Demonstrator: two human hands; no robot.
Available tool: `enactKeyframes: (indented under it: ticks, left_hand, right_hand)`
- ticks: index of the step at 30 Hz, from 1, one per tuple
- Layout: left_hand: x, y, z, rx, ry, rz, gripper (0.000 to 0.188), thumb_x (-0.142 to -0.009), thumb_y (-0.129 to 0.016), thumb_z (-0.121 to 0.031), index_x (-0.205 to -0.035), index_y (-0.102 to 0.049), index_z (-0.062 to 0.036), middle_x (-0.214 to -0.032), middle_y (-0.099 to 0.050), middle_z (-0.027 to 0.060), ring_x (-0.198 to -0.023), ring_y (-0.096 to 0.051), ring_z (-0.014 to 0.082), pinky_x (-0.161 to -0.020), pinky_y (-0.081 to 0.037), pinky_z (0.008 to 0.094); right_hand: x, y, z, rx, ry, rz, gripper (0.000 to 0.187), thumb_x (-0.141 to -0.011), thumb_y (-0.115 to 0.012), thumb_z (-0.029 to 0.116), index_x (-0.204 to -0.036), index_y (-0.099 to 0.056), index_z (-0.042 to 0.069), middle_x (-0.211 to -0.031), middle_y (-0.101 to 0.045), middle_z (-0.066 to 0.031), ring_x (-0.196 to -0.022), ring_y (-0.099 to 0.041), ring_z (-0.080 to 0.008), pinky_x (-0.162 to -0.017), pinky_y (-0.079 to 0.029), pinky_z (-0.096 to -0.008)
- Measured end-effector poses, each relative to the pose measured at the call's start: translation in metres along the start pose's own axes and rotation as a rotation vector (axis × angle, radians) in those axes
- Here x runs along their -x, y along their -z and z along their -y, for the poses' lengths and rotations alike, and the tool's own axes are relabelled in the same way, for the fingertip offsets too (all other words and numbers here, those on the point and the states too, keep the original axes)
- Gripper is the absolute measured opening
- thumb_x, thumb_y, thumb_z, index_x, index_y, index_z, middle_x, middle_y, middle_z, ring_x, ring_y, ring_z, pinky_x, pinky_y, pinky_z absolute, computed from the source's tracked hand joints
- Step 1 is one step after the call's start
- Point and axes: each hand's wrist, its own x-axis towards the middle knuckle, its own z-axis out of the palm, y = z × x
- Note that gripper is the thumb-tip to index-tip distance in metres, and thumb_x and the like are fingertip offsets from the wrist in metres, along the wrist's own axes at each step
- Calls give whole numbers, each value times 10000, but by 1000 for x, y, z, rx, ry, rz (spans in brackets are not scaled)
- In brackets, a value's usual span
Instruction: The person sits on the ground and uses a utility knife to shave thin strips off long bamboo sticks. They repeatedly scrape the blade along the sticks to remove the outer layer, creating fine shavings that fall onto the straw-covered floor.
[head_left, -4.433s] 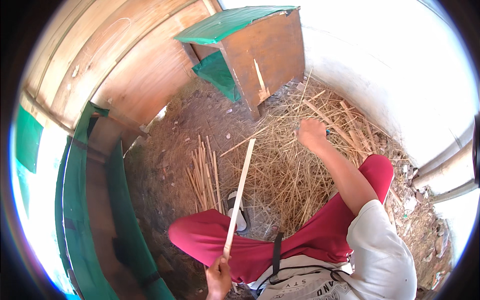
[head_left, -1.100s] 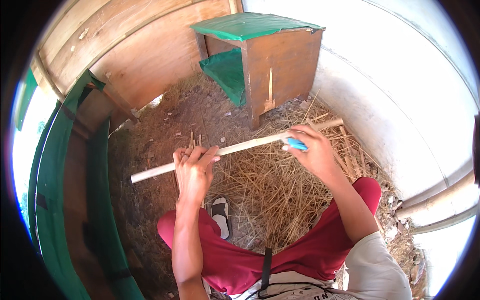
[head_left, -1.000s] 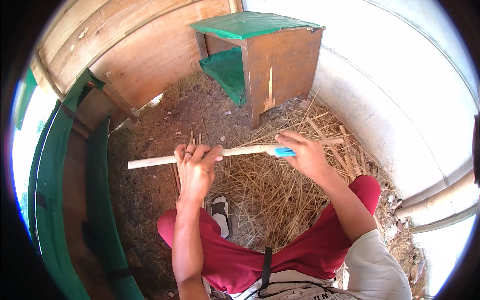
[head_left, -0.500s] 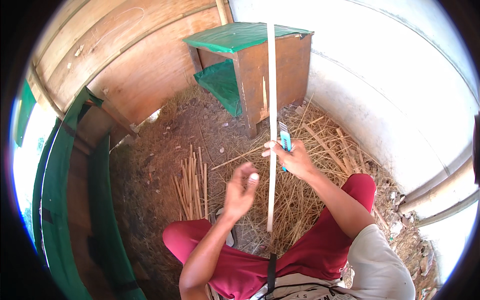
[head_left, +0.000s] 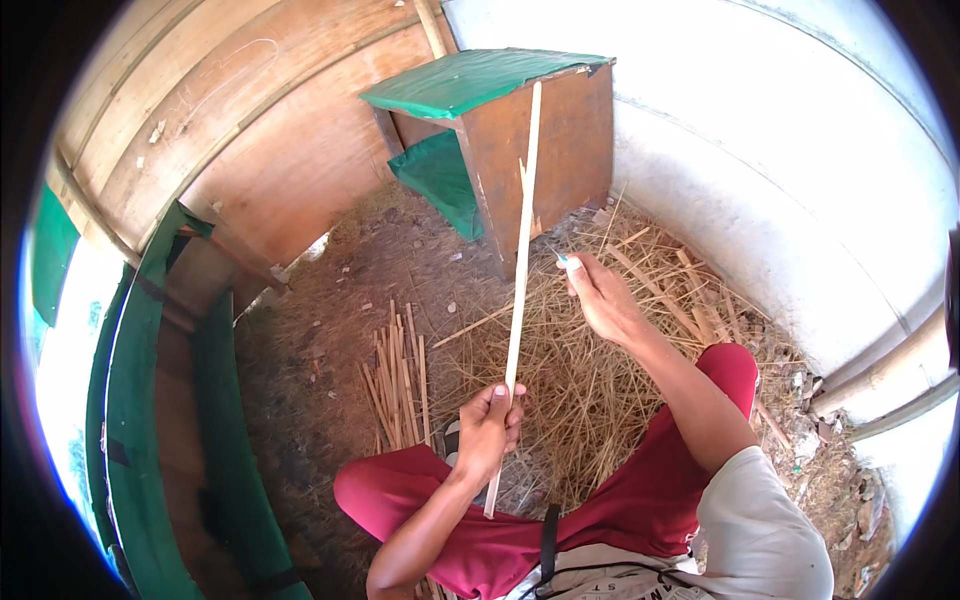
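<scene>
The pale strip (head_left: 522, 260) runs toward 12 o'clock from the left hand (head_left: 486, 428), which grips it near its lower end. Toward 1 o'clock, the right hand (head_left: 606, 302), closed around a blue tool (head_left: 563, 258), no longer touches the strip.

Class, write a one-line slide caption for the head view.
Left hand grips a pale strip; right hand holds a blue tool above scattered strands.

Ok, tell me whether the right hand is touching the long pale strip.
Apart: the head view shows a clear gap between the right hand and the strip, which the left hand grips.
</scene>
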Motion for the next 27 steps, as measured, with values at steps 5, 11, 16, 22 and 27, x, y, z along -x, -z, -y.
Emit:
enactKeyframes:
  ticks: [5, 11, 16, 22, 27]
  left_hand:
    - [24, 0, 9, 83, 99, -2, 279, -1072, -455, -271, -1112, -582, -25, -670, -442, -18, -488, -348, 41, -404, -274, 200]
    - [55, 3, 24, -7, -13, -78, 262, -1071, -458, -240, -1043, -601, -22, -617, -415, -15, -454, -345, 48, -387, -266, 209]
    - [86, 7, 22, 76, 14, -28, 292, -1073, -412, -193, -922, -566, 4, -561, -342, -39, -411, -272, 37, -330, -208, 217]
    - [108, 14, 23, 154, 103, -29, 300, -1074, -401, -200, -905, -556, -8, -576, -340, -40, -431, -267, 31, -326, -217, 189]
    - [115, 26, 35, 186, 143, -64, 294, -1078, -389, -212, -921, -548, -21, -580, -333, -47, -438, -262, 26, -326, -220, 179]
  right_hand:
    - [11, 3, -2, 114, 307, 31, 329, -1005, -571, 319, -1004, -704, 18, -646, -623, -105, -489, -532, -189, -478, -400, -365]
    - [24, -1, -4, 256, 444, 31, 293, -955, -644, 328, -905, -761, 65, -549, -587, -126, -430, -538, -256, -441, -415, -381]
    - [41, -3, 4, 171, 521, 36, 285, -926, -671, 389, -980, -789, 135, -556, -622, -101, -437, -574, -245, -434, -431, -377]
    - [49, -20, -1, 322, 397, 128, 488, -939, -545, 590, -997, -791, 173, -550, -635, -107, -460, -607, -282, -436, -466, -394]
    - [51, -36, 1, 371, 399, 209, 481, -943, -543, 566, -976, -792, 157, -581, -655, -100, -502, -624, -277, -473, -481, -410]
